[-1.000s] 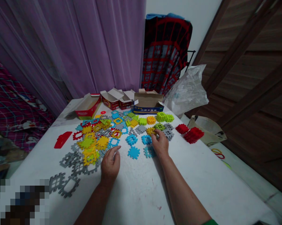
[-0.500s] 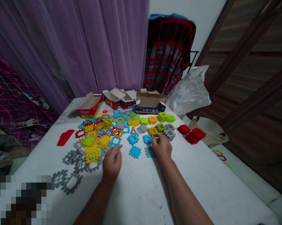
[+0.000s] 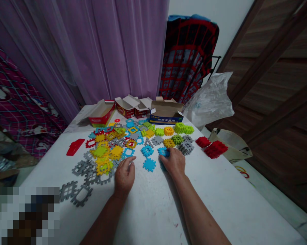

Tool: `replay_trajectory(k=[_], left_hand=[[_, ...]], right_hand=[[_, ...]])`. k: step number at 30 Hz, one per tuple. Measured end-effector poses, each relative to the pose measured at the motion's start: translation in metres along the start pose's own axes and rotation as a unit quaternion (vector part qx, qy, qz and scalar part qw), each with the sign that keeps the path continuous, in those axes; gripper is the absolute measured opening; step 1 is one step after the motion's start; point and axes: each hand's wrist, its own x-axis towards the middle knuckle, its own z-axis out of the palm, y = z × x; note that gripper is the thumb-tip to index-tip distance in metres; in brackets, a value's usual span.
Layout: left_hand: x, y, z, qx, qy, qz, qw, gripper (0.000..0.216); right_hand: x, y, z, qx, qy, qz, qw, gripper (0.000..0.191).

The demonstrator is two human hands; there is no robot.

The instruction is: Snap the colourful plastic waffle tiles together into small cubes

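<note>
Many flat interlocking plastic tiles in yellow, blue, grey, green and red lie spread over a white table (image 3: 148, 211). My right hand (image 3: 174, 162) rests palm down over blue tiles (image 3: 164, 151), fingers curled onto one of them. My left hand (image 3: 124, 175) lies beside the pile with its fingertips touching the near edge of grey and yellow tiles (image 3: 104, 166). A single blue tile (image 3: 149, 164) sits between the two hands. Both forearms reach in from the bottom edge.
Open cardboard boxes (image 3: 166, 115) and red cartons (image 3: 102, 114) line the table's far edge before a purple curtain. Red blocks (image 3: 216, 149) sit at the right, a red piece (image 3: 75, 147) at the left. A plastic bag (image 3: 209, 98) hangs off the far right corner.
My right hand slid back from the yellow and grey tiles onto the blue ones nearer me. The left hand stayed put. The view shifted slightly left.
</note>
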Motion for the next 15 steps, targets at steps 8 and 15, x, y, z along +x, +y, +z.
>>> replay_trajectory(k=[8,15], left_hand=[[-0.001,-0.002,0.002,0.001,0.006,0.000,1.000,0.028],[0.000,0.000,0.001,-0.003,0.006,0.000,1.000,0.028]], right_hand=[[0.002,0.010,0.007,0.092,0.019,-0.002,0.996,0.035],[0.007,0.012,0.018,0.204,0.063,-0.031,0.976,0.039]])
